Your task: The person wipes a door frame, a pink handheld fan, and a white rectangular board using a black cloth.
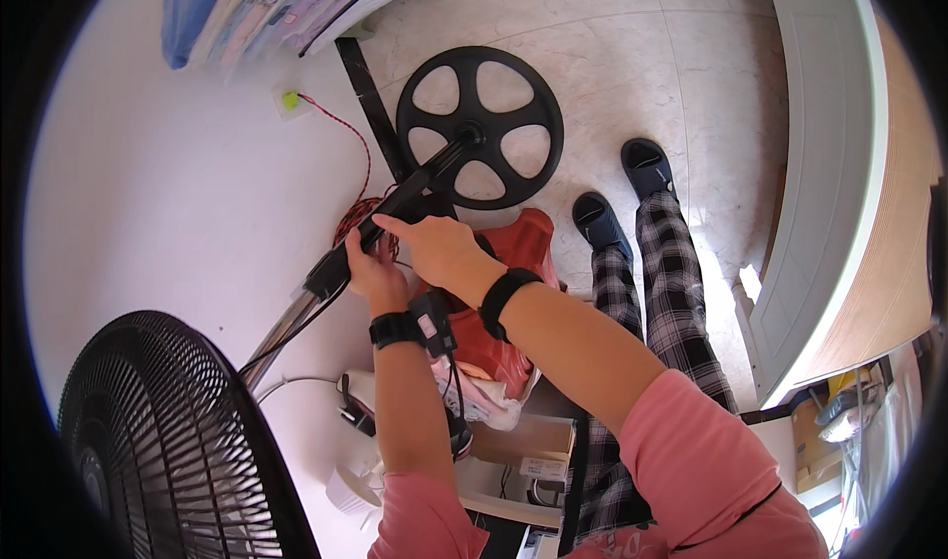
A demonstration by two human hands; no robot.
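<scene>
A black pedestal fan stands beside the white wall, its grille (178,440) at the lower left and its round base (474,59) on the floor with several cut-outs. Between them run a chrome pole (278,329) and a long black control housing (363,237). My left hand (379,271) grips the housing from the side, thumb along its edge and the other fingers partly hidden. Across the same housing reaches my right hand (448,251), its index finger extended onto the top face and the other fingers curled. It holds nothing that I can see.
A red plastic stool (518,244) stands below my forearms, partly covered. Coiled red-and-black cable (355,214) lies by the wall, running to a green plug (289,100). An open cardboard box (522,440) sits below. Hanging clothes (266,11) are at top left, a white-sided table (822,151) right.
</scene>
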